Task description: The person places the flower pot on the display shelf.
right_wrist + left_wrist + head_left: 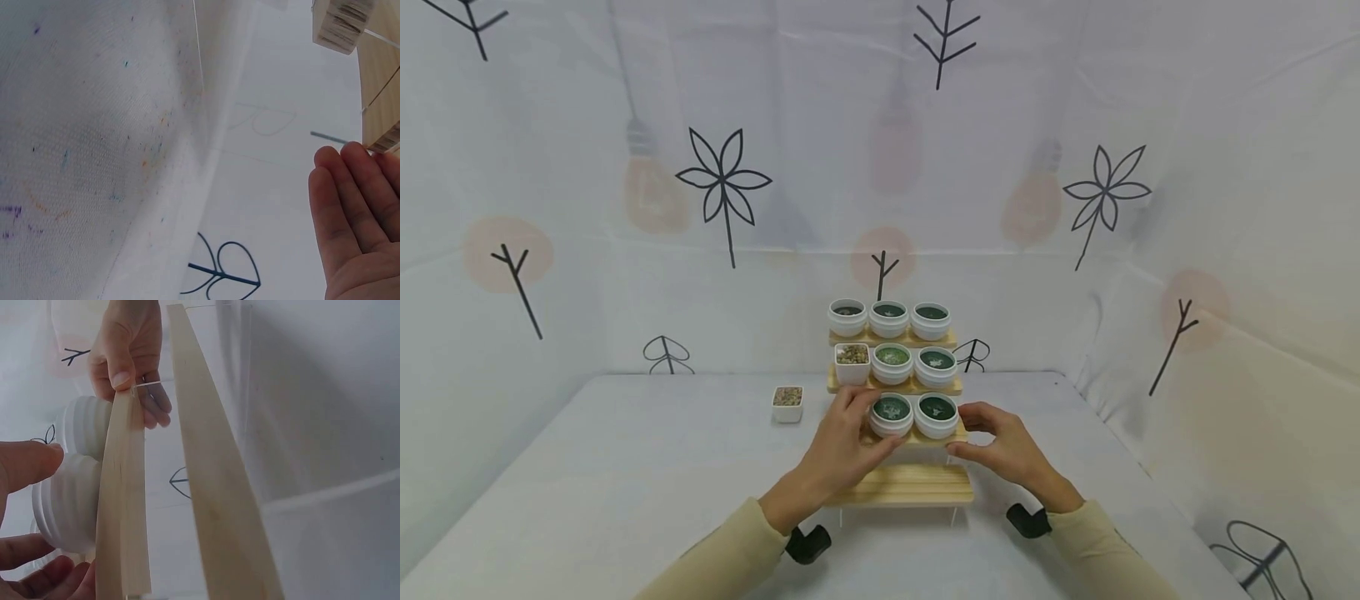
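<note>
My left hand (841,446) pinches a round white cup (891,417), dark green inside, on the third tier of a wooden stepped stand (917,483). In the left wrist view the thumb lies on one side of the white cup (69,503) and fingers curl at the other. Beside it stands a second round cup (937,417). At that tier's right end is my right hand (1011,446), its thumb touching the wooden board (125,487). The right wrist view shows its fingers (359,203) fairly straight near the wood.
More round white cups (889,320) fill the top tier. A square cup (852,364) and two round ones stand on the second. Another square cup (787,405) with dried bits sits on the table (647,483), left of the stand. Patterned cloth (820,183) hangs behind.
</note>
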